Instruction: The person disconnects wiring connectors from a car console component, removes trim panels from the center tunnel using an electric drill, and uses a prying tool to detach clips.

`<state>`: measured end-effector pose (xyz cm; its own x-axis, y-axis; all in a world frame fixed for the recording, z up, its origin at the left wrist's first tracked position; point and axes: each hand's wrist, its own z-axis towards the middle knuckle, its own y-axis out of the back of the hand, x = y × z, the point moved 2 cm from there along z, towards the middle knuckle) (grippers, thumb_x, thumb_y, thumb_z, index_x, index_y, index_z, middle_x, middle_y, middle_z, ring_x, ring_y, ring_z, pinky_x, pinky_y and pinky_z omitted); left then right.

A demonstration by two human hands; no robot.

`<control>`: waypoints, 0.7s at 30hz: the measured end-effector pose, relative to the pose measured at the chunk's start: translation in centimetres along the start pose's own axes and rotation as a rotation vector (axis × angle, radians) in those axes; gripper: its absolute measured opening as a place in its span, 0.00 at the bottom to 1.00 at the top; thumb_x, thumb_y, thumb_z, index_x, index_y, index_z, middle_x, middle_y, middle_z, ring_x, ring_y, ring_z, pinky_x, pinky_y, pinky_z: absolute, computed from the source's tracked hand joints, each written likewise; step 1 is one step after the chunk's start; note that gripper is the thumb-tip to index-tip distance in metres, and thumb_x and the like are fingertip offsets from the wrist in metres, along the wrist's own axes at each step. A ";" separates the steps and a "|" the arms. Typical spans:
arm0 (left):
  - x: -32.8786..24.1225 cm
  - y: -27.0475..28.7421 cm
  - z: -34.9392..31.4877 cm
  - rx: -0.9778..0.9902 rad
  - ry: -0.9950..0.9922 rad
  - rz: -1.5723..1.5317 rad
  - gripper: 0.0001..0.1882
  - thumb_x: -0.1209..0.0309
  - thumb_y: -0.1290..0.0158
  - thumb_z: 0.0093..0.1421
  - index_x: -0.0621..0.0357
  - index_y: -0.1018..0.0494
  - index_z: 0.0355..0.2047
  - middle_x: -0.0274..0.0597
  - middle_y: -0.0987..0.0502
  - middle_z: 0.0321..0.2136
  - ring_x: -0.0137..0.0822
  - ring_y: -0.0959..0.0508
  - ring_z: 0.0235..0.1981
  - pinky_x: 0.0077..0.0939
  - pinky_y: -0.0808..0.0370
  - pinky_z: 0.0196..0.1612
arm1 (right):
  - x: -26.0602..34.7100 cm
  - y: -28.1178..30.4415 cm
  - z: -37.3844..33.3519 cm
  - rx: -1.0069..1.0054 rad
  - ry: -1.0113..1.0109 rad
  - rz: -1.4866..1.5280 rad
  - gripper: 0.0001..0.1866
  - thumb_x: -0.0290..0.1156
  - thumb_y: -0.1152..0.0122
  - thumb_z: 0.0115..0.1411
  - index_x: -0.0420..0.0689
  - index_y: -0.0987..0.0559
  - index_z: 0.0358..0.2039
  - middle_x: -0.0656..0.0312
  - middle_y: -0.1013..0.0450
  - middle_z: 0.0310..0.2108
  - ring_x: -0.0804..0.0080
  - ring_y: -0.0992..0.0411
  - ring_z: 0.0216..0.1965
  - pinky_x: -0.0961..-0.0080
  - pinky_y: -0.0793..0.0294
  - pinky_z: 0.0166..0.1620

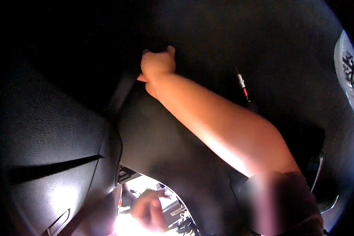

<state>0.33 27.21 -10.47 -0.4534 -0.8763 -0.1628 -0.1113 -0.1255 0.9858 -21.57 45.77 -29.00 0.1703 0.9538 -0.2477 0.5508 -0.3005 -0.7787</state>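
Note:
My right arm reaches from the lower right up to the middle, and my right hand (158, 65) is closed against a dark surface. Its fingers curl away from view, so whatever they grip is hidden. Beside it runs a dark strip or panel edge (124, 90). Low in the view, my left hand (149, 208) shows in a brightly lit opening, blurred, with its fingers partly bent. Wires and small metal parts (179, 214) lie around it. Whether it holds anything is not clear.
A black textured trim panel (59, 129) with a dark slot fills the left. Right of my forearm lies a slim tool (242, 83) with a red part. At the far right stands a white round dish (339, 59) holding small dark pieces. Much of the top is in deep shadow.

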 end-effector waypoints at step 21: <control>-4.6 -11.6 19.2 0.062 -0.094 -0.822 0.18 0.60 0.49 0.76 0.60 0.24 0.55 0.51 0.17 0.49 0.49 0.18 0.54 0.48 0.21 0.62 | 4.6 6.8 8.3 0.112 0.086 0.412 0.22 0.36 0.34 0.55 0.45 0.21 0.51 0.54 0.26 0.50 0.58 0.28 0.42 0.61 0.27 0.43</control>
<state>-13.30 41.61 -21.92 -0.2783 -0.4736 -0.8356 -0.4868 -0.6804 0.5478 -23.82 48.07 -40.17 0.4273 0.7494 -0.5057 0.3316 -0.6503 -0.6835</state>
